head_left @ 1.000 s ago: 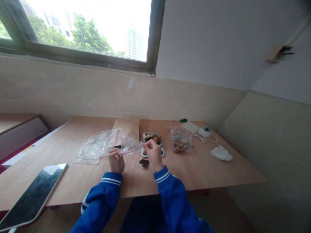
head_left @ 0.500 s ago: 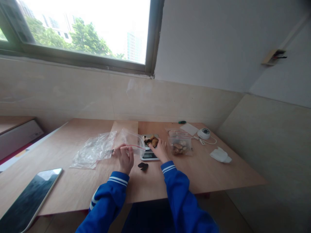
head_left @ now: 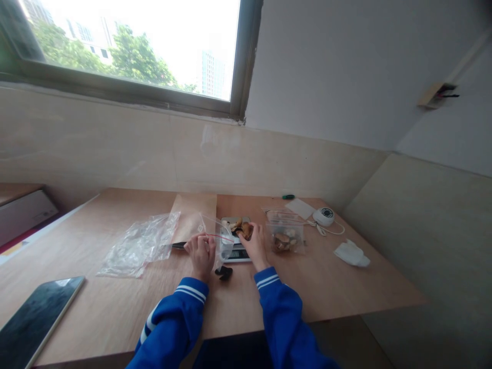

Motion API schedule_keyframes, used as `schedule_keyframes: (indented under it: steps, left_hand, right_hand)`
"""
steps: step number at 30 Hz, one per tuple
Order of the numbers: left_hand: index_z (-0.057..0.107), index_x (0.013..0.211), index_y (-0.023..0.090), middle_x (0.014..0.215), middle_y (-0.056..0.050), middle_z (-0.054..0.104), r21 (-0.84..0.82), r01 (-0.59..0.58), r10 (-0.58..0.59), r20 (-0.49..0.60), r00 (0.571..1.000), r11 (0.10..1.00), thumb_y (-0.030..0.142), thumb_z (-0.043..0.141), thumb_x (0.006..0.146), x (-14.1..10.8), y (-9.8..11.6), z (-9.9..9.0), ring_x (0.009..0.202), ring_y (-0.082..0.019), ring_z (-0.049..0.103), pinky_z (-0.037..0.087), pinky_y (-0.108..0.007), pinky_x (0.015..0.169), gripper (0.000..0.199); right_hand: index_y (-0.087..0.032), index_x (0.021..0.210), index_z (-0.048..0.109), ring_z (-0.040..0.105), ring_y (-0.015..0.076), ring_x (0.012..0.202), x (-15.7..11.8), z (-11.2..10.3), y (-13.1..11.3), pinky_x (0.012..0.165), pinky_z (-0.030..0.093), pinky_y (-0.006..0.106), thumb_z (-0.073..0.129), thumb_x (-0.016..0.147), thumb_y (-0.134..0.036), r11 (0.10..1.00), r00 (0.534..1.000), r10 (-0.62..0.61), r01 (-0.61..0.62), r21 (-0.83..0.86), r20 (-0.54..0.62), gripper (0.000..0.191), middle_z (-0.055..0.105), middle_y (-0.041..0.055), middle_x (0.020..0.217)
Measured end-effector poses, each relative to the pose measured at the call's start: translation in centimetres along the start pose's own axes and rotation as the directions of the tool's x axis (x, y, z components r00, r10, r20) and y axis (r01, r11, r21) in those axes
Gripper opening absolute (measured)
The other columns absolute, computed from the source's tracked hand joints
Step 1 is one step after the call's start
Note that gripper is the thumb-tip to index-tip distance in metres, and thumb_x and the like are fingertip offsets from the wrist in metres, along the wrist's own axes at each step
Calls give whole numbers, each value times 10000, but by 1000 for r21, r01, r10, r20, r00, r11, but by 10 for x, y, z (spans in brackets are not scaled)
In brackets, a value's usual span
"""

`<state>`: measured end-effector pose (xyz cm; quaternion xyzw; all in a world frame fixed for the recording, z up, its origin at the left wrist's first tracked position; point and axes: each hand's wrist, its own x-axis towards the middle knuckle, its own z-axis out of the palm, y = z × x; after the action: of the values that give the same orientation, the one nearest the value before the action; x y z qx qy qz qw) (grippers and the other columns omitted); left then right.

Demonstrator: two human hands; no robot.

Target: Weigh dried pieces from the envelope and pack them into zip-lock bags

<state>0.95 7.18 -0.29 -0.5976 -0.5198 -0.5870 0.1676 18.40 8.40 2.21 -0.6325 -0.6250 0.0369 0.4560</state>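
- Left hand (head_left: 202,252): grip pressed together, we see it pinching the clear, thin plastic zip bag with a red seal line (head_left: 226,248); bag mouth gapes toward the scale.
- Right hand (head_left: 256,245): curved over the scale, thumb and fingers pinching a tan-brown, rough, curled dried piece (head_left: 246,231).
- Flat white digital scale with a dark display (head_left: 237,254): in front of us, partly behind the bag; we can't read the digits. More pale and brown wrinkled dried pieces (head_left: 233,225) sit on top.
- Black, curled, leathery-looking pieces (head_left: 224,273): on the pale wood-grain worktop (head_left: 307,287), just on our side of the scale.
- Dark, slim, pointed object (head_left: 179,245): beside left hand; we can't tell what.
- Crumpled, glossy clear plastic (head_left: 140,246): left of the hands, near a smooth tan rectangular sheet (head_left: 196,210).
- Clear zip bag of rounded brown and beige pieces (head_left: 285,242): right of the scale, lying on the worktop.
- Farther right: white dome-shaped device with a dark round face (head_left: 324,216), cable curling; soft, creased white wad (head_left: 352,253); flat white sheet (head_left: 300,208); green handle (head_left: 288,197).
- Dark glassy slab with a pale rim (head_left: 40,318): near left corner.
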Motion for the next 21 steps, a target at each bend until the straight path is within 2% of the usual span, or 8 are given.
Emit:
schedule_keyframes:
  steps: [6, 13, 17, 19, 21]
  left_hand:
    - [485, 737, 200, 861, -67, 574, -46, 22, -21, 25, 999, 999, 231, 455, 874, 1, 0, 2, 799, -214, 498, 337, -370, 737, 144]
    - [476, 734, 206, 864, -67, 575, -105, 2, 4, 58, 998, 994, 223, 445, 871, 3, 2, 0, 811, -213, 515, 362, -366, 739, 142]
    - [482, 744, 211, 860, -65, 581, -144, -21, 32, 76, 997, 989, 210, 444, 871, 5, 4, -1, 816, -212, 517, 374, -364, 735, 132]
    - [489, 744, 213, 859, -65, 584, -166, -20, 37, 100, 994, 986, 216, 441, 870, 4, 5, -1, 818, -213, 521, 380, -369, 739, 135]
    - [493, 745, 212, 855, -66, 581, -177, -22, 43, 115, 992, 984, 225, 438, 871, 3, 4, 0, 818, -211, 525, 391, -372, 740, 138]
  right_hand:
    - [-185, 948, 546, 561, 225, 928, 8, -4, 3, 837, 465, 361, 676, 693, -248, 990, 998, 53, -48, 130, -35, 293, 539, 70, 972]
    - [-158, 923, 586, 585, 217, 870, 18, -7, 16, 784, 489, 371, 726, 644, -356, 924, 980, 189, -159, 348, -55, 369, 618, 86, 948]
    - [-142, 986, 565, 632, 192, 788, 27, -23, -6, 728, 524, 345, 753, 625, -404, 791, 953, 300, -264, 553, 26, 484, 634, 104, 990]
    - [-148, 1021, 557, 642, 183, 785, 30, -31, -28, 719, 533, 329, 748, 645, -400, 756, 968, 240, -237, 610, 78, 490, 633, 101, 1015]
    - [-165, 1024, 572, 636, 171, 787, 30, -37, -50, 708, 537, 310, 744, 663, -363, 786, 989, 112, -150, 599, 100, 446, 617, 92, 1047]
